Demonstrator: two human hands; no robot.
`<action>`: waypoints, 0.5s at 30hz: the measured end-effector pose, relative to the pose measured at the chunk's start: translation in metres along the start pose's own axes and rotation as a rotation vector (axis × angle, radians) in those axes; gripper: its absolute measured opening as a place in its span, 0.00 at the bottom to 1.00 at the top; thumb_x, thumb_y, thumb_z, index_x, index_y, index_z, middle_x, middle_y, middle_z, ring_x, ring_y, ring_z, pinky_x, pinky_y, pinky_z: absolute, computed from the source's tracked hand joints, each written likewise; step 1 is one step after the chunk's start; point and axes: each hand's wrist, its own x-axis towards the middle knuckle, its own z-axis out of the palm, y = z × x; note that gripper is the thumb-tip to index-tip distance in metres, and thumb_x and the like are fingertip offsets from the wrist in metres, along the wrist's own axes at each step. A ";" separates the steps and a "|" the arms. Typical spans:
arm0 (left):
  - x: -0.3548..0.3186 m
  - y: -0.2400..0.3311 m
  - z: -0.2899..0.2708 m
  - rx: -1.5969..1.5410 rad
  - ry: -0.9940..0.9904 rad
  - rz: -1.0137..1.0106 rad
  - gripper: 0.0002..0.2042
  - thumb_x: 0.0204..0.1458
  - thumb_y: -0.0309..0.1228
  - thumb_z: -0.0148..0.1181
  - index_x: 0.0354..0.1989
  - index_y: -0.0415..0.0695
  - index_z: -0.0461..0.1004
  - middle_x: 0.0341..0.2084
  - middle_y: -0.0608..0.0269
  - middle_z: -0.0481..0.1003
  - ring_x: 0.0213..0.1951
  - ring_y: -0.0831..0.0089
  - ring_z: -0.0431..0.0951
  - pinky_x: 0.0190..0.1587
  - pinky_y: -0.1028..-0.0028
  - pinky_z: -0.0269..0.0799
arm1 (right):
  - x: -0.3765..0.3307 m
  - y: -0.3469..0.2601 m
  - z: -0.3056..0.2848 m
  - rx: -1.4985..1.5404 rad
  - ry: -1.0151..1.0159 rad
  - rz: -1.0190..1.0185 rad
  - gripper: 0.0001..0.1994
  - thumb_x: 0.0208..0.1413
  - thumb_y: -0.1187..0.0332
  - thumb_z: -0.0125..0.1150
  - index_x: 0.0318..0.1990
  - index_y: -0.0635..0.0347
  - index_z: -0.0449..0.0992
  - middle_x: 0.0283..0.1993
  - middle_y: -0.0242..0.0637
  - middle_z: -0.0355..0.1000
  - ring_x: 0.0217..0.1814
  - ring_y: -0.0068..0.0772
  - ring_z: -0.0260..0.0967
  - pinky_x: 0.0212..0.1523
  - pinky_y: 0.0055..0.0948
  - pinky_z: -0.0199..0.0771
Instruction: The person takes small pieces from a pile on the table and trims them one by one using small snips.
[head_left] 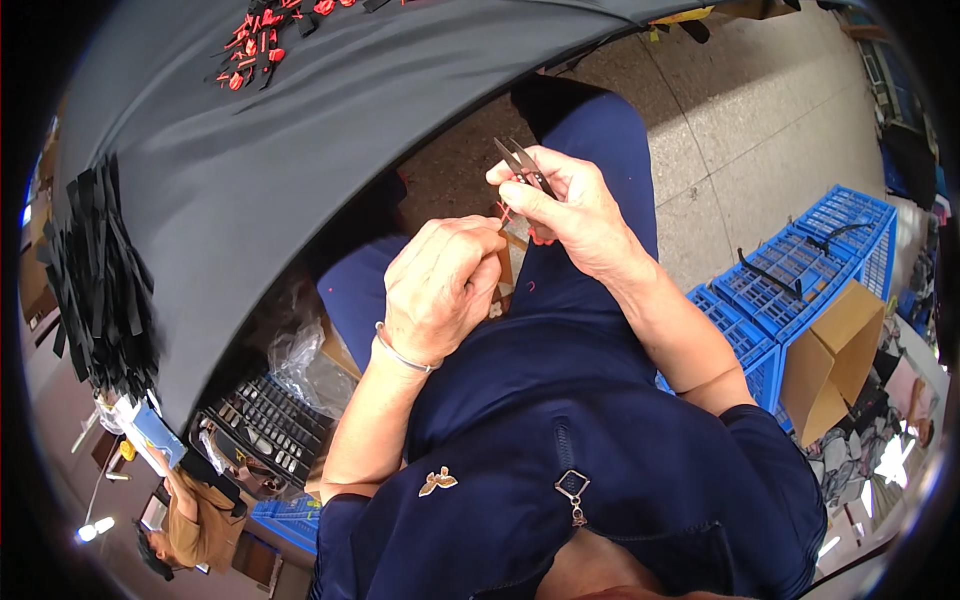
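Note:
My right hand (585, 215) is closed around dark thread snips (520, 163), their two pointed blades parted and pointing up and to the left. Below its thumb shows a small red piece (505, 212) that looks like cord or ribbon, with a red end hanging under the fingers. The fingers of my left hand (440, 285) pinch the near end of this red piece, just left of my right hand. Both hands are above my lap, and the fingers hide part of the piece.
A table with a dark cloth (300, 170) curves across the left, bearing red-and-black pieces (255, 40) at its far end. Black strips (100, 280) hang over its left edge. Blue plastic crates (780, 285) and a cardboard box (835, 360) stand at right. Another person (195, 525) is at lower left.

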 end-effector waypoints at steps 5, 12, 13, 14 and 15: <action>-0.015 0.013 0.006 -0.790 0.178 -0.826 0.18 0.51 0.23 0.59 0.51 0.32 0.67 0.38 0.58 0.75 0.34 0.80 0.75 0.40 0.80 0.72 | 0.000 0.001 0.004 -0.195 0.051 -0.209 0.08 0.54 0.75 0.57 0.42 0.64 0.73 0.37 0.34 0.72 0.39 0.18 0.69 0.41 0.19 0.71; -0.014 0.002 0.007 -1.007 0.037 -1.104 0.09 0.52 0.27 0.59 0.38 0.35 0.74 0.25 0.62 0.76 0.24 0.80 0.75 0.29 0.82 0.72 | 0.002 0.008 0.004 -0.196 0.088 -0.339 0.15 0.49 0.79 0.61 0.46 0.63 0.71 0.35 0.30 0.69 0.39 0.17 0.69 0.41 0.17 0.71; -0.014 0.000 0.007 -1.059 0.075 -1.100 0.09 0.52 0.28 0.59 0.38 0.35 0.74 0.25 0.62 0.77 0.24 0.80 0.75 0.29 0.82 0.72 | 0.001 0.005 0.009 -0.121 0.204 -0.316 0.17 0.47 0.79 0.64 0.46 0.64 0.70 0.33 0.29 0.67 0.37 0.14 0.67 0.38 0.14 0.70; -0.014 -0.002 0.007 -1.110 0.113 -1.095 0.09 0.52 0.28 0.59 0.37 0.35 0.74 0.25 0.61 0.77 0.24 0.80 0.75 0.28 0.82 0.72 | -0.002 0.004 0.005 -0.131 0.262 -0.295 0.15 0.48 0.80 0.62 0.45 0.63 0.71 0.34 0.29 0.66 0.36 0.15 0.67 0.36 0.14 0.69; -0.012 -0.002 0.007 -1.142 0.135 -1.111 0.09 0.53 0.29 0.59 0.37 0.35 0.74 0.25 0.61 0.77 0.23 0.80 0.75 0.28 0.82 0.72 | -0.006 0.006 0.001 -0.192 0.281 -0.284 0.14 0.48 0.80 0.63 0.44 0.63 0.72 0.34 0.29 0.67 0.37 0.15 0.67 0.35 0.13 0.69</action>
